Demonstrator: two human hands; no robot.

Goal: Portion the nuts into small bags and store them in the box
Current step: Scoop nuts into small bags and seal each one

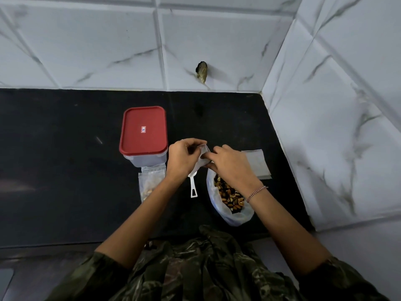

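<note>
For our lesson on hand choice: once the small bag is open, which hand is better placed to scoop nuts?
Probably the right hand: it hovers over the nut bag, with the scoop just beside it. The left hand can hold the small bag.

Setting: home kitchen, corner of a worktop. Evidence: black stone counter [65, 170] set against white marble-veined wall tiles [97, 51], which meet at a corner on the right. Food items on it: red-lidded plastic storage box [143, 131], open bag of mixed nuts [227, 194], white measuring scoop [193, 187].
</note>
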